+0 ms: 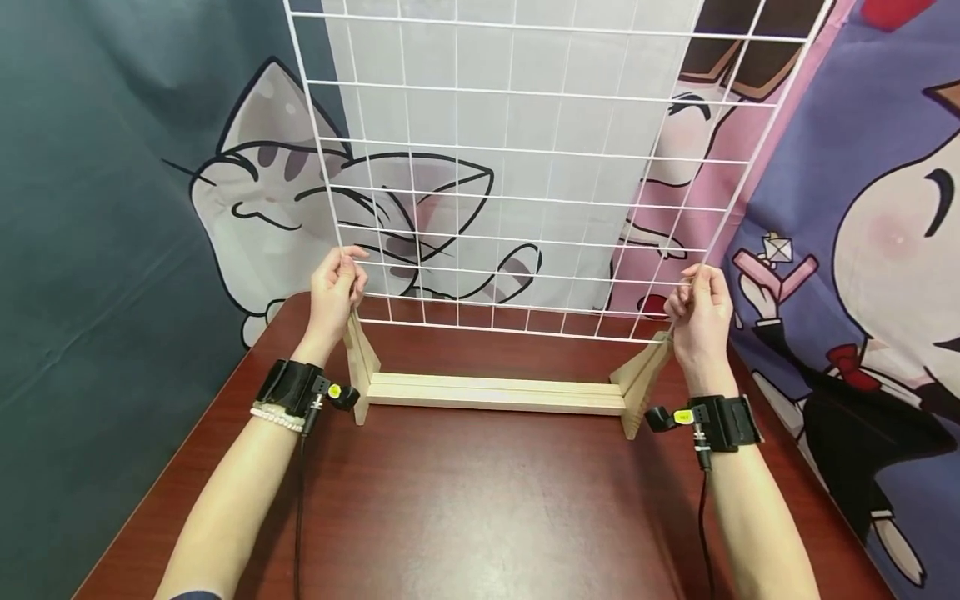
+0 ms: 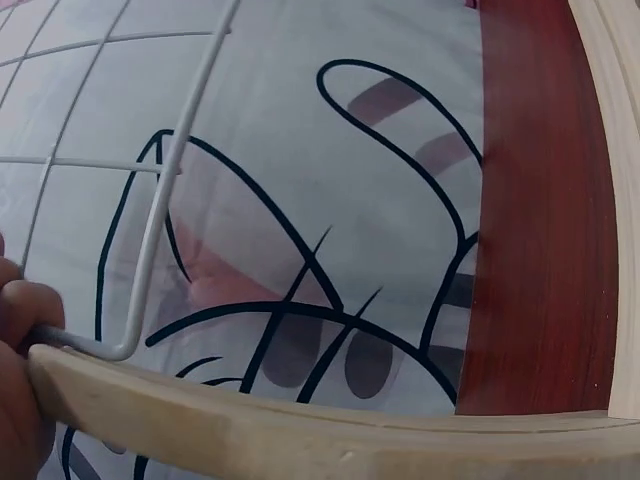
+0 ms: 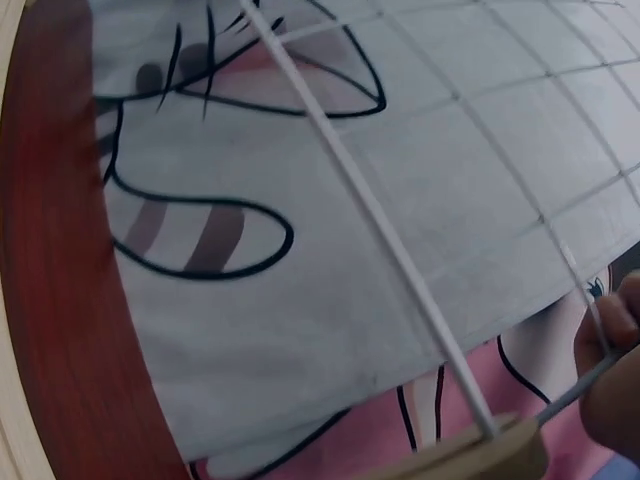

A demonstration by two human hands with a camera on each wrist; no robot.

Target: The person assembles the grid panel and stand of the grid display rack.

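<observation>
A white wire grid panel (image 1: 517,158) stands upright above a light wooden stand (image 1: 495,392) on the red-brown table (image 1: 480,500). My left hand (image 1: 339,287) pinches the panel's left edge near its bottom corner, just above the stand's left upright (image 1: 362,358). My right hand (image 1: 697,312) grips the panel's right edge above the right upright (image 1: 641,379). The left wrist view has the grid's corner wire (image 2: 150,250) over the wooden bar (image 2: 300,430), with my fingers (image 2: 25,380) at the left. In the right wrist view the grid wire (image 3: 400,240) meets a wooden tip (image 3: 490,455) beside my fingers (image 3: 615,370).
Cartoon-printed cloth hangs behind the table: a cat drawing (image 1: 300,200) at the left and centre, a purple and pink figure print (image 1: 862,233) at the right. The table's left edge (image 1: 187,433) runs diagonally toward me. Both wrists wear black camera straps.
</observation>
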